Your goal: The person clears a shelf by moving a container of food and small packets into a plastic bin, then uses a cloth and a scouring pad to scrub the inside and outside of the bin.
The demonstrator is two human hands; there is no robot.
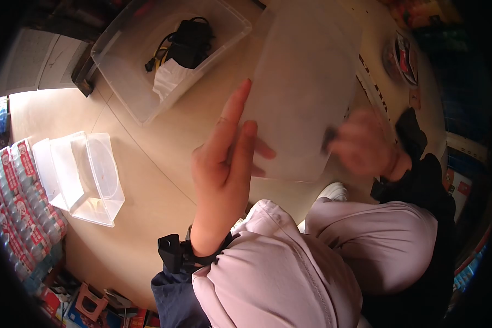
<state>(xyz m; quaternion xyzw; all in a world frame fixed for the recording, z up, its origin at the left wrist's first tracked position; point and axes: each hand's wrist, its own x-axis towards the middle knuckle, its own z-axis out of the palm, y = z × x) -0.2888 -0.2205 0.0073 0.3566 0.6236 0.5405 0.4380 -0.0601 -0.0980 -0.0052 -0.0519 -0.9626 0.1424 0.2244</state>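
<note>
Head view: translucent panel (306,87), edge at left grip (224,153).

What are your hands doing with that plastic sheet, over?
Left hand holding sheet by its edge. Right hand blurred, grip unclear. Tub on floor beside sheet, nothing seen between hands and sheet.

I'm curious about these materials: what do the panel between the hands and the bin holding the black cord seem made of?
Panel: likely frosted plastic, fairly matte; it looks milky and lets the floor's color through hazily.
Storage bin: probably clear plastic, smooth; see-through walls, light catching the rim.
</note>
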